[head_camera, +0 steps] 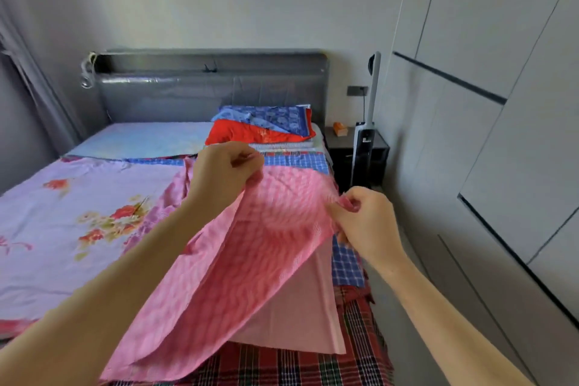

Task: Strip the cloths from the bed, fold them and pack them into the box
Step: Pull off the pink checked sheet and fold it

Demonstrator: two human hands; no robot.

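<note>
A pink checked cloth [238, 269] is lifted over the right side of the bed, doubled so its lower layer drapes beneath. My left hand [219, 175] pinches its upper left corner. My right hand [366, 222] pinches the upper right corner. Under it lie a red plaid cloth [354, 341] and a blue checked cloth [344, 263]. A lilac floral sheet [72, 222] covers the left of the bed. No box is in view.
A stack of folded red and blue cloths [266, 125] sits near the grey headboard [213, 88]. A dark bedside table [357, 153] and an upright vacuum [363, 135] stand to the right. White wardrobe doors [501, 135] line the narrow aisle.
</note>
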